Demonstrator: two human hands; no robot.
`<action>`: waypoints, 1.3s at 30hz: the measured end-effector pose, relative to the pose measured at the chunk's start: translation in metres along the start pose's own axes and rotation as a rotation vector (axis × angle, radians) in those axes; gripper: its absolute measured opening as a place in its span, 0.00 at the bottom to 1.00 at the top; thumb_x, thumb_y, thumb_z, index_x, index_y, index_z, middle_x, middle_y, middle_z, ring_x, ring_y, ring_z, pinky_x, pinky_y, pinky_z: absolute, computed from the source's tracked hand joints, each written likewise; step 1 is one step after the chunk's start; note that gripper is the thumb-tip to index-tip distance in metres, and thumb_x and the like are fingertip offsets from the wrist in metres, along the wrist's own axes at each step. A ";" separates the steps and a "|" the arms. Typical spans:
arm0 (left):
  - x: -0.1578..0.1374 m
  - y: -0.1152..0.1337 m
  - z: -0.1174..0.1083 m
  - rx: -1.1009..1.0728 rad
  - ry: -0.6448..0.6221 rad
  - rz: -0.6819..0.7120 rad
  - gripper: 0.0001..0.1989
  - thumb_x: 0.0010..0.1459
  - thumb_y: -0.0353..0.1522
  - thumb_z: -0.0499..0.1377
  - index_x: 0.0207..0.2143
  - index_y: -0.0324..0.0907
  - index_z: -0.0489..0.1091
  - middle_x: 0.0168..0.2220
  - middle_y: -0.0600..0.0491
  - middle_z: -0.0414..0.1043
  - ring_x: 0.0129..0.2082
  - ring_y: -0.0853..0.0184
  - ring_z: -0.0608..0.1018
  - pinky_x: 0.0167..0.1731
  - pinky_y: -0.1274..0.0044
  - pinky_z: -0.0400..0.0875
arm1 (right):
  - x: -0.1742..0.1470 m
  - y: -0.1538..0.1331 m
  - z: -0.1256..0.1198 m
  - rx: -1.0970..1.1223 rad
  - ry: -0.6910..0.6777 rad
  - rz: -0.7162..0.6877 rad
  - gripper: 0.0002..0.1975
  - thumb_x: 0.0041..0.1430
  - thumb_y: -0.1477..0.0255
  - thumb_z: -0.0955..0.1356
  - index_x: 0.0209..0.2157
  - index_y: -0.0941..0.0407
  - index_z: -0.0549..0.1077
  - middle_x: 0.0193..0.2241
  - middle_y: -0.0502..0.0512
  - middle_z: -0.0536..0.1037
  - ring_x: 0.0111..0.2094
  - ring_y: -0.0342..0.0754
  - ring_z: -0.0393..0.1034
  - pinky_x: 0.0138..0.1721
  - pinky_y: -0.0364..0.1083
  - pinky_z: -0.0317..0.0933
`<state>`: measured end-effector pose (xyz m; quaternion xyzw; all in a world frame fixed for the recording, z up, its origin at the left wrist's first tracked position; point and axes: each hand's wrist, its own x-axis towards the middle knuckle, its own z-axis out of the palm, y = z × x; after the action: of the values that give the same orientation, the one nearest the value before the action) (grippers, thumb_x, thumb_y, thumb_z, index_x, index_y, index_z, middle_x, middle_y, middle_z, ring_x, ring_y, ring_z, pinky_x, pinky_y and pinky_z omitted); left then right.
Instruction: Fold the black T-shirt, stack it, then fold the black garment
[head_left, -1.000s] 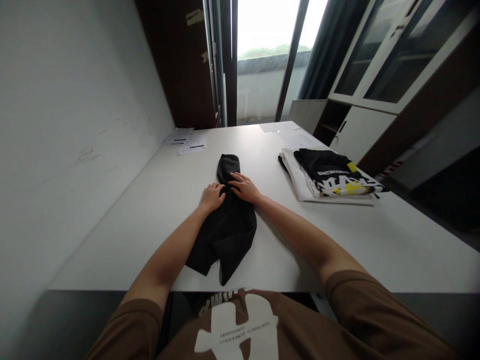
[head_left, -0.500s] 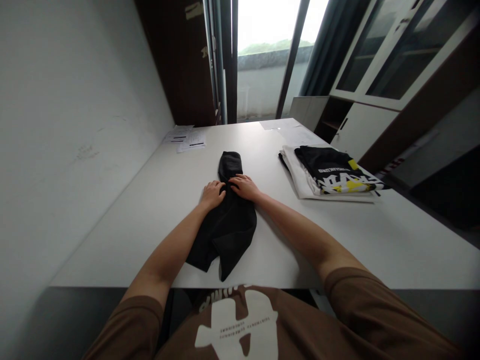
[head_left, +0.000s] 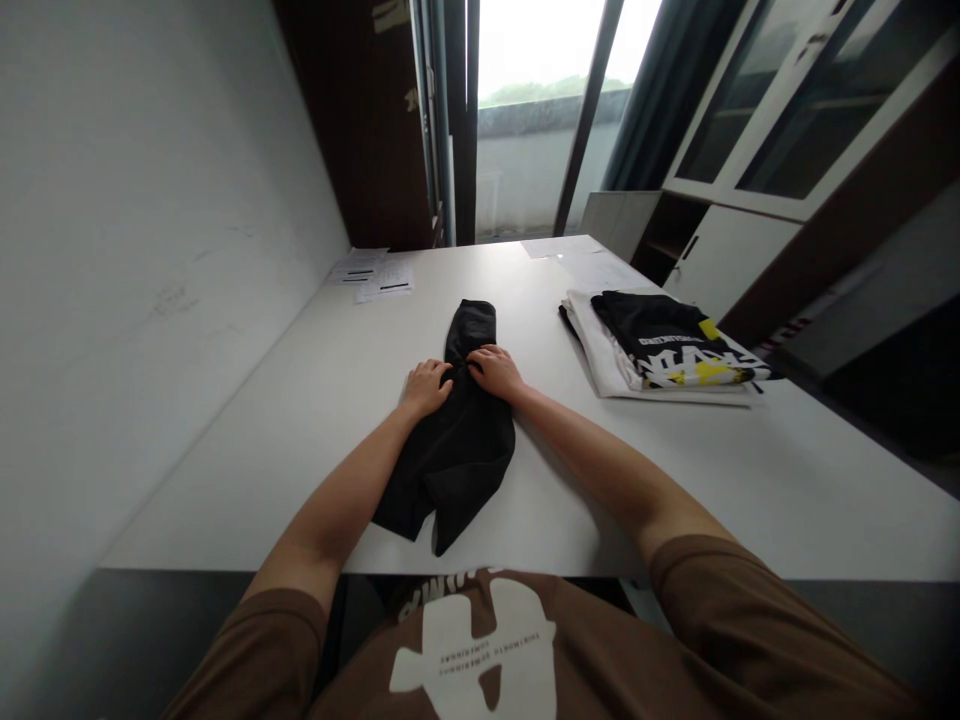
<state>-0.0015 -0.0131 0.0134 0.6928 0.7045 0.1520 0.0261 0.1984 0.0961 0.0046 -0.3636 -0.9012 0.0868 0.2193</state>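
Observation:
On the white table (head_left: pixel 300 440) in front of me lies a black garment (head_left: pixel 469 440). Its near end splits into two pointed flaps, like the legs of shorts, and its far end is narrow. My left hand (head_left: pixel 429 388) is at its left edge, fingers curled on the cloth. Opposite it, my right hand (head_left: pixel 495 372) grips the right edge with bent fingers. Between the two hands the cloth is gathered and creased. The fingertips are partly hidden in the dark fabric.
A stack of folded clothes lies to the right, with a black printed T-shirt (head_left: pixel 667 335) over a white garment (head_left: pixel 589 345). Paper sheets (head_left: pixel 386 275) lie at the far left. A wall (head_left: pixel 150 300) borders the left side, and a cabinet (head_left: pixel 731 250) stands beyond the table at right.
The far end of the black garment has shifted a little to the right, and the cloth between my hands is more pinched in. My right hand has moved slightly right.

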 end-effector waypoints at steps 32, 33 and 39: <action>0.001 0.000 -0.001 -0.002 -0.012 -0.002 0.20 0.75 0.38 0.60 0.66 0.50 0.75 0.66 0.46 0.75 0.66 0.51 0.74 0.68 0.59 0.70 | 0.003 0.007 0.004 0.053 -0.014 -0.068 0.17 0.74 0.68 0.69 0.59 0.52 0.84 0.63 0.57 0.82 0.69 0.61 0.68 0.73 0.61 0.63; 0.000 0.000 -0.001 -0.003 -0.011 -0.001 0.20 0.75 0.38 0.60 0.66 0.49 0.75 0.66 0.46 0.75 0.66 0.51 0.74 0.68 0.59 0.70 | 0.003 0.007 0.004 0.053 -0.016 -0.072 0.17 0.74 0.68 0.69 0.59 0.52 0.84 0.63 0.57 0.82 0.69 0.61 0.68 0.73 0.61 0.63; 0.000 0.001 -0.002 -0.014 -0.010 0.001 0.20 0.75 0.38 0.60 0.66 0.51 0.75 0.66 0.46 0.75 0.66 0.51 0.74 0.68 0.59 0.69 | 0.003 0.009 0.006 0.062 -0.014 -0.070 0.18 0.74 0.68 0.68 0.59 0.52 0.84 0.63 0.58 0.82 0.69 0.61 0.68 0.73 0.61 0.63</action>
<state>-0.0014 -0.0136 0.0151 0.6935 0.7030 0.1536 0.0343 0.1993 0.1053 -0.0025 -0.3243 -0.9117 0.1096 0.2272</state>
